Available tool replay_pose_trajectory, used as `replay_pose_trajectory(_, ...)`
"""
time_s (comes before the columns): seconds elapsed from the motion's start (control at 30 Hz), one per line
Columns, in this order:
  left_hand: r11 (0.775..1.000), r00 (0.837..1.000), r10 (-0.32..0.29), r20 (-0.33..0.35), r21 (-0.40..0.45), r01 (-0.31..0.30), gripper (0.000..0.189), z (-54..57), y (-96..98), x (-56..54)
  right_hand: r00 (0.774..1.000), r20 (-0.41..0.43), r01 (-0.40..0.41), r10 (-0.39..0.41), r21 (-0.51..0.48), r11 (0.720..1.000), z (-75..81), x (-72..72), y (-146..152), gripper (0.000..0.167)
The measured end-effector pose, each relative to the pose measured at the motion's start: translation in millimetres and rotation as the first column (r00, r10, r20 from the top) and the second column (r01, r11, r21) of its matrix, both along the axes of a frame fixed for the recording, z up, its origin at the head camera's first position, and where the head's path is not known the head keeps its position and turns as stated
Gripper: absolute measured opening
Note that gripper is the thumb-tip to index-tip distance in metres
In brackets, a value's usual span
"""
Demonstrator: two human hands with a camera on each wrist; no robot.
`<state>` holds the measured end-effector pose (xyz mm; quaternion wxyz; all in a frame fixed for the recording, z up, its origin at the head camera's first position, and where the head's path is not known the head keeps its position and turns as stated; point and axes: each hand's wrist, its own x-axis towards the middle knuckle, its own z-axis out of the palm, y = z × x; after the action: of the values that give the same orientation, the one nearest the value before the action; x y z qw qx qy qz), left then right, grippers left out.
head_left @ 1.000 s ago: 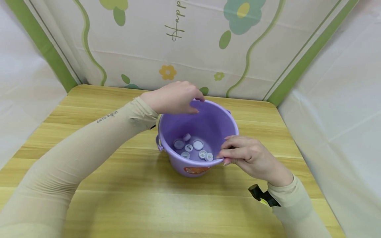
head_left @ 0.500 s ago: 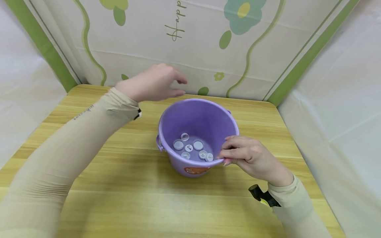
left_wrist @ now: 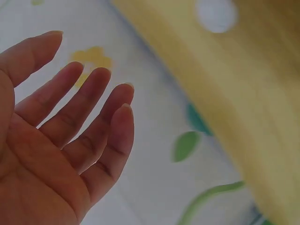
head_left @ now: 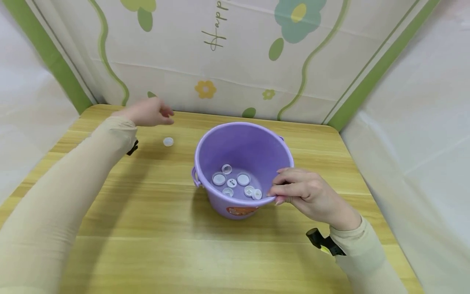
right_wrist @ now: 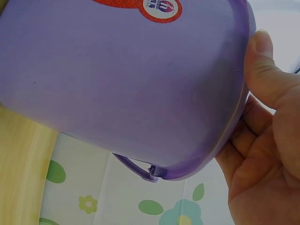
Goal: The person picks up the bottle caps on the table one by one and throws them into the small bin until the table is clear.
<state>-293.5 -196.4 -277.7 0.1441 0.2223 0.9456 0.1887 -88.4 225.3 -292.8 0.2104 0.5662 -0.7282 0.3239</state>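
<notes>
A purple bucket (head_left: 220, 205) stands upright on the wooden table, with several small round white caps (head_left: 218, 179) lying on its bottom. My right hand (head_left: 313, 196) pinches the bucket's rim at the near right, thumb outside and fingers inside. In the right wrist view that hand (right_wrist: 267, 140) holds the rim beside the purple wall (right_wrist: 140, 84). To the left, over the back of the table, hovers my left hand (head_left: 145, 112) with nothing in it. Its fingers (left_wrist: 77, 105) are loosely bent and apart in the left wrist view. One white cap (head_left: 168, 141) lies on the table just below and right of it.
The wooden table (head_left: 154, 237) ends at the back against a white curtain (head_left: 238, 61) printed with flowers and green stems. White sheets (head_left: 415, 134) hang at both sides. The bucket's purple handle (head_left: 196, 176) hangs at its left side.
My left hand has moved left, away from above the bucket, exposing a white cap on the table. A cap inside the bucket has settled flat. The right hand stays on the rim.
</notes>
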Motion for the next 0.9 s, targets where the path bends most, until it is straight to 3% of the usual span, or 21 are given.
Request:
replay_pose_trajectory(0.2,0.997,0.995,0.077,0.064,-0.018,-0.076,0.052,-44.0,-29.5,-10.2,1.000,-0.001,-0.002,0.002,0.001,1.000,-0.1,0.0,-2.1,0.022)
replay_pose_trajectory(0.47,0.992,0.991,0.123,0.061,0.011,-0.123,0.062,-87.4,-42.7,-12.1,1.000,0.014,-0.005,0.005,0.003,1.000,-0.3,0.2,-4.3,0.020)
replay_pose_trajectory(0.6,0.992,0.991,0.114,0.064,0.052,-0.117,0.058,-94.4,-38.9,-13.5,1.000,0.014,-0.002,0.002,0.006,1.000,-0.1,0.2,-4.2,0.021)
replay_pose_trajectory(0.9,0.991,0.991,0.091,0.098,0.092,-0.100,0.046,-93.3,-23.3,-8.3,1.000,0.008,-0.001,0.001,0.006,1.000,0.3,0.6,-2.7,0.021)
